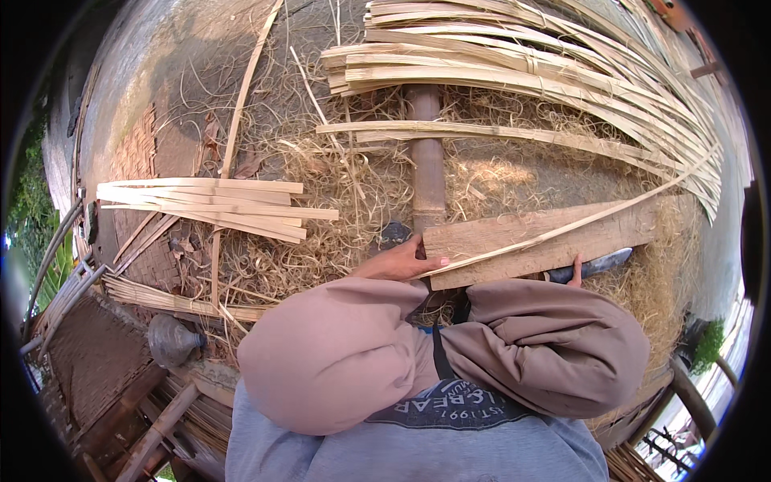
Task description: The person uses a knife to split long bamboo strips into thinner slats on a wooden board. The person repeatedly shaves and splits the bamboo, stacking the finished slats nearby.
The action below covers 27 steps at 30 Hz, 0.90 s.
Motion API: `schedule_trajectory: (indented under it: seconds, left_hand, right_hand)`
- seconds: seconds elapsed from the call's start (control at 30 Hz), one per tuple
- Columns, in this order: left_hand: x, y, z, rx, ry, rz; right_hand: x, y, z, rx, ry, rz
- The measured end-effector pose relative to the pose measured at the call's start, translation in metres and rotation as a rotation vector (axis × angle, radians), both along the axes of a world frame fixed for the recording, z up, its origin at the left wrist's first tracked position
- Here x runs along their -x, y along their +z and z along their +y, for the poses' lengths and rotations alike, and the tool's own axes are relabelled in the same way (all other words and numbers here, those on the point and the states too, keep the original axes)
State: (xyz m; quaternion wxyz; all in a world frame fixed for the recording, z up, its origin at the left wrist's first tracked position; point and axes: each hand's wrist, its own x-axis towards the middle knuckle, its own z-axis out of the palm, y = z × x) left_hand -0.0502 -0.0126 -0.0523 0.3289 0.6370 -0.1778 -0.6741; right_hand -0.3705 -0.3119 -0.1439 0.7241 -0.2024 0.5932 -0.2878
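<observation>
My left hand (401, 261) is closed at the left end of a wooden plank (482, 239), its thumb over the near end of a long pale bamboo strip (554, 233). The strip runs slantwise across the plank and rises past its right end toward a spread of other strips. Against the plank's near edge lies a knife (608, 263) with a broad grey blade and a dark handle. Only a finger or two of my right hand (577, 271) shows, closed at that knife; brown cloth hides the rest.
A large bundle of bamboo strips (482, 64) rests across a brown pole (427, 169) ahead. On the left lies a stack of shorter strips (217, 205). Curly shavings (337, 249) cover the ground. A clear plastic bottle (170, 340) lies at the lower left.
</observation>
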Motion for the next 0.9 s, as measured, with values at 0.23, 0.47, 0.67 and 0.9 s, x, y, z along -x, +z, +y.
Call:
schedule_trajectory:
  seconds: [0.23, 0.47, 0.67, 0.9]
  left_hand:
    - [0.014, -0.005, 0.003, 0.087, 0.018, 0.066]
    - [-0.023, 0.027, -0.016, -0.101, 0.039, 0.046]
    - [-0.099, 0.017, -0.035, -0.097, 0.013, -0.046]
    - [-0.153, -0.005, -0.031, -0.12, 0.019, -0.222]
  right_hand:
    - [-0.012, 0.063, 0.017, -0.033, -0.069, -0.037]
    - [-0.041, 0.059, 0.012, 0.069, -0.081, -0.154]
    - [-0.104, 0.042, 0.006, 0.087, -0.088, -0.28]
    - [-0.158, 0.034, 0.017, 0.058, -0.145, -0.301]
